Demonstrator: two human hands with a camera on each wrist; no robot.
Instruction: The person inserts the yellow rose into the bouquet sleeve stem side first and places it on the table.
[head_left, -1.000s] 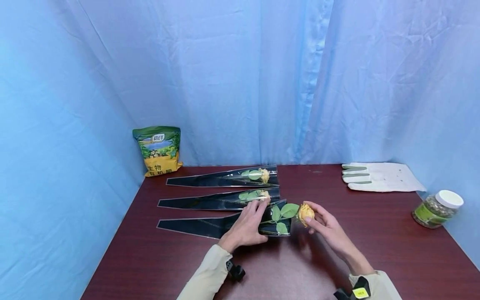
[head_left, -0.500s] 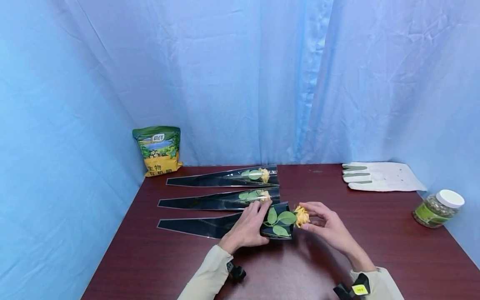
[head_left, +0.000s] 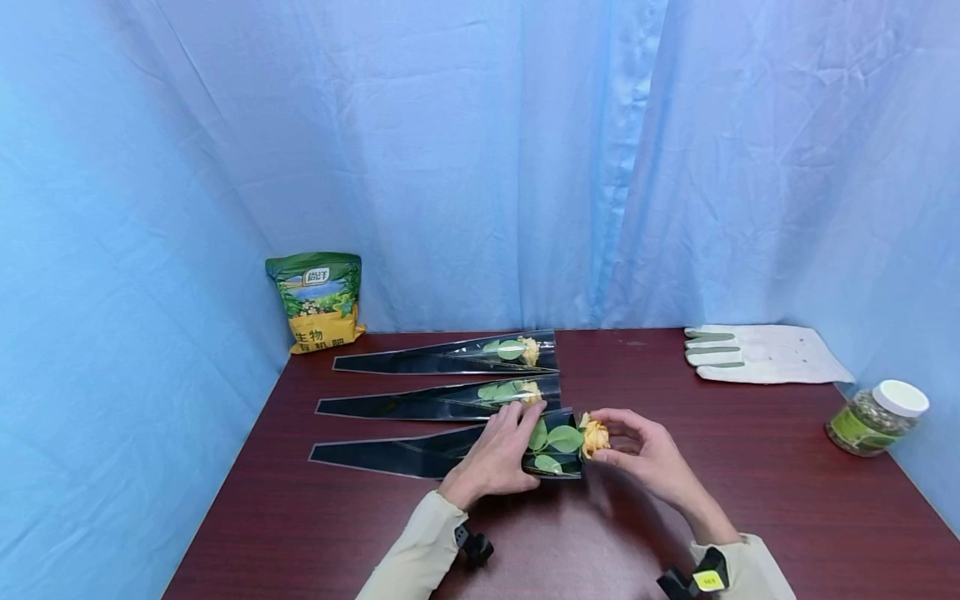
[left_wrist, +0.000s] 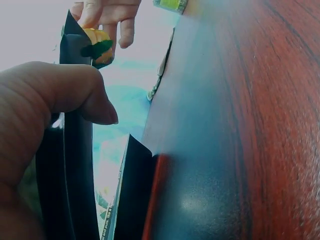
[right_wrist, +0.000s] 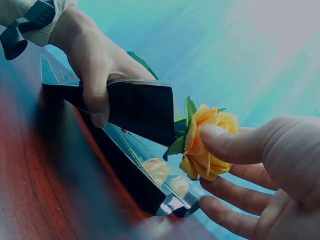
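Note:
My right hand (head_left: 647, 454) holds a yellow rose (head_left: 595, 437) by its bloom, thumb on one side and fingers on the other. The bloom sits just outside the mouth of a black, clear-fronted flower sleeve (head_left: 390, 452), while its green leaves (head_left: 564, 439) show inside. My left hand (head_left: 501, 450) grips the sleeve near that mouth, its thumb (left_wrist: 95, 95) bent over the edge. In the right wrist view the sleeve (right_wrist: 142, 107) is lifted off the table, with the rose (right_wrist: 210, 142) at its opening.
Two more sleeved roses lie behind, one in a middle sleeve (head_left: 405, 405) and one in a far sleeve (head_left: 420, 360). A fertilizer bag (head_left: 317, 302) stands at back left. White gloves (head_left: 780, 354) and a lidded jar (head_left: 876, 418) are on the right.
My right hand has moved left with the rose, bringing the bloom closer to the sleeve's mouth and the leaves further inside. My left hand stays around the sleeve.

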